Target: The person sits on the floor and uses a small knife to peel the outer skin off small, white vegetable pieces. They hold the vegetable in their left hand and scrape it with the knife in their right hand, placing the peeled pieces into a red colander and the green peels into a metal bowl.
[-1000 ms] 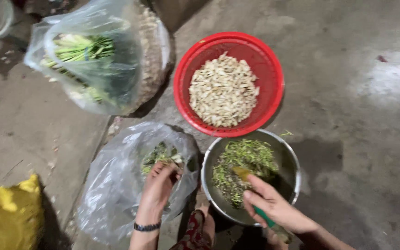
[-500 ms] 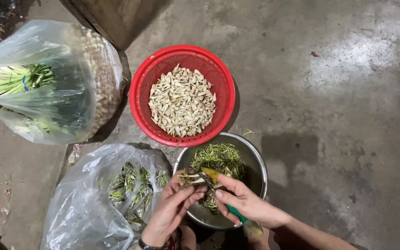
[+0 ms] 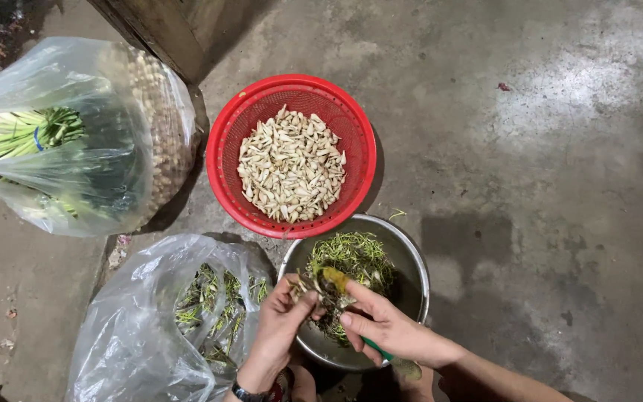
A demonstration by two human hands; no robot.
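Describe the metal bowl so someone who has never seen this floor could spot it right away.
Start at the round red basket of pale cut pieces on the concrete floor. Just below it, touching its rim, sits the metal bowl, under the left hand and right hand. It alone is shiny steel and holds stringy green trimmings; the clear plastic bag beside it is soft.

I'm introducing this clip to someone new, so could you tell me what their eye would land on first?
The bright red basket, heaped with pale cut pieces, sits mid-frame on the grey concrete floor. Just below it, over a metal bowl of green trimmings, the left hand and right hand work on a small stalk with a green-handled knife. Clear plastic bags of greens lie at the left.
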